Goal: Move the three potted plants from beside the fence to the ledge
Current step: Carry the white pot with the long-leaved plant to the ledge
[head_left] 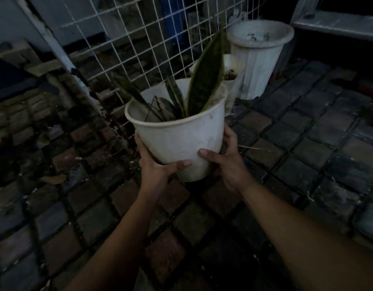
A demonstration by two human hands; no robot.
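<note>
The left hand [155, 171] is cupping the lower left side of a white pot [177, 133], thumb curled across the front. The right hand [227, 162] is clasping its right side — both arms stretched forward, holding the pot above the brick paving [307, 154]. Three pots in all — two others [258, 59] [233, 80] are standing behind, beside the wire fence [129, 38].

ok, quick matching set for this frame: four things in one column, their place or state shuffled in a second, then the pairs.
Things:
1. near white pot
2. ribbed white pot
3. wire fence
4. long leaf

Place or state:
A. standing on the pavers at the back
B. held between the left hand and the right hand
C. rising out of the held pot
D. white grid behind the pots

Pairs: 1-B, 2-A, 3-D, 4-C
</note>
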